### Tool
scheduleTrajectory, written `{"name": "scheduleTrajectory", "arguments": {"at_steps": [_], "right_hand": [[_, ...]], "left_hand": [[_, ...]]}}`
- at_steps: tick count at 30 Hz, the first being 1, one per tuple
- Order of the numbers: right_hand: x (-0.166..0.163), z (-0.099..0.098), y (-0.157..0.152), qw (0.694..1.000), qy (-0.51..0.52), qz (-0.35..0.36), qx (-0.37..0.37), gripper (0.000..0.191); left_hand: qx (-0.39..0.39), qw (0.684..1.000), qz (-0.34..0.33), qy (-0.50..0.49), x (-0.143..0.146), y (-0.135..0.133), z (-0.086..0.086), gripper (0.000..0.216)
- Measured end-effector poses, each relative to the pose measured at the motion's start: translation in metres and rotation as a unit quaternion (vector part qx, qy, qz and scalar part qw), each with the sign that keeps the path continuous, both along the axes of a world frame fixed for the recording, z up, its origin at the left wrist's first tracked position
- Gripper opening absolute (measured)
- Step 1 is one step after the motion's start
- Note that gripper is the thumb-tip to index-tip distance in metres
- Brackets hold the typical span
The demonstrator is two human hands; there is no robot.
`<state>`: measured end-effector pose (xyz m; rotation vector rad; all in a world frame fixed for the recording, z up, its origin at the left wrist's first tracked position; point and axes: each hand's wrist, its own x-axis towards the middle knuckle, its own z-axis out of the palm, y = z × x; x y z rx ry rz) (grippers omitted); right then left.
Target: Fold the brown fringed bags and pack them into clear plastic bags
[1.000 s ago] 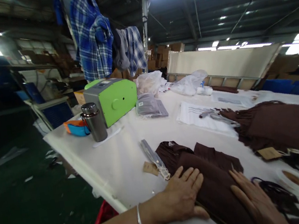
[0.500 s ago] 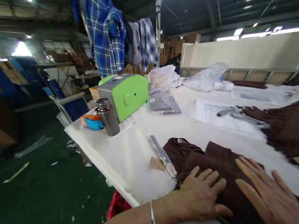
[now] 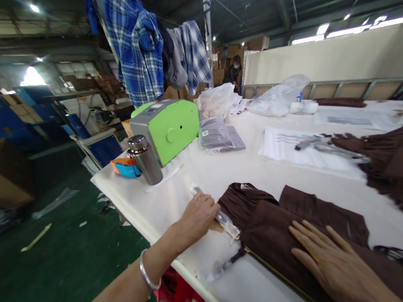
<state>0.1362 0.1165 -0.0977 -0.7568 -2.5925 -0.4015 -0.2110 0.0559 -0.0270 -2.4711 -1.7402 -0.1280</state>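
one bagged grey garment (image 3: 219,135) beyond the brown garment (image 3: 270,224)

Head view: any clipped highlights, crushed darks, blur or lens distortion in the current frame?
Head view: ceiling strip lights and the far window clip to white; wide-angle lens bows the table edge; brown garment reads near-black, folds faint; left hand, closed on the clear strip, and right hand, flat on the garment, are fairly sharp.

Left hand (image 3: 200,215) maybe gripping strip (image 3: 229,224) beside garment (image 3: 274,223).
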Motion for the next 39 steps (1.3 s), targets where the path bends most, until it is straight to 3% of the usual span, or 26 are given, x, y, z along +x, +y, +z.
{"name": "scheduleTrajectory", "arguments": {"at_steps": [3, 7, 12, 15, 22, 25, 29, 32, 35, 39], "right_hand": [[-0.027, 0.01, -0.015, 0.995, -0.024, -0.003, -0.095, 0.057], [-0.047, 0.016, -0.023, 0.98, -0.054, -0.024, -0.189, 0.057], [-0.045, 0.028, -0.018, 0.962, -0.08, -0.033, -0.259, 0.061], [-0.035, 0.032, -0.011, 0.953, -0.06, -0.044, -0.293, 0.059], [-0.018, 0.008, -0.002, 0.978, -0.01, -0.065, -0.197, 0.054], [-0.019, 0.005, -0.004, 0.982, 0.019, -0.054, -0.179, 0.05], [-0.017, 0.009, -0.004, 0.982, 0.035, -0.047, -0.182, 0.053], [-0.013, 0.018, -0.008, 0.984, 0.057, -0.014, -0.167, 0.059], [-0.02, 0.034, -0.02, 0.987, 0.069, 0.059, -0.132, 0.048], [-0.063, 0.052, -0.047, 0.978, 0.063, 0.153, -0.124, 0.044]], "left_hand": [[-0.007, 1.0, 0.006, 0.024, 0.001, -0.003, 0.001, 0.009], [-0.02, 0.999, 0.01, 0.043, -0.002, -0.01, 0.005, 0.014], [-0.048, 0.996, 0.04, 0.058, -0.011, -0.027, 0.006, 0.022], [-0.067, 0.994, 0.063, 0.058, -0.011, -0.042, 0.015, 0.019], [-0.189, 0.98, 0.059, -0.037, 0.018, -0.09, 0.051, 0.02], [-0.155, 0.985, 0.06, -0.055, 0.023, -0.09, 0.044, 0.038], [-0.127, 0.99, 0.023, -0.062, 0.019, -0.073, 0.021, 0.063], [-0.138, 0.986, 0.042, -0.08, 0.022, -0.063, 0.012, 0.052], [-0.15, 0.976, 0.094, -0.13, 0.025, -0.055, 0.013, 0.039], [-0.199, 0.958, 0.074, -0.191, 0.019, -0.044, 0.018, 0.033]]}}
